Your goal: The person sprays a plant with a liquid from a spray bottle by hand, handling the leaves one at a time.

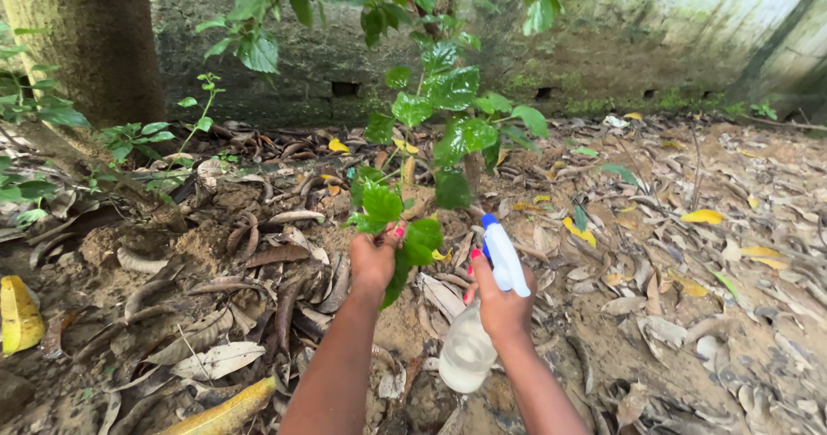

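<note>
**Spray bottle up at the leafy plant**

Spray bottle (487, 314) sits in the right hand (501, 301), fingers wrapped tight around its neck, white-and-blue nozzle (502, 252) pointing up towards the foliage. Left hand (374, 258) is closed on a low green leaf (379, 207) of the young plant (439, 125), pinching it just beside the nozzle. Clear bottle body hangs below the right wrist. All around, dry brown leaves (258, 314) carpet the sandy ground, with a mossy wall (603, 47) and a tree trunk (95, 39) behind.
</note>
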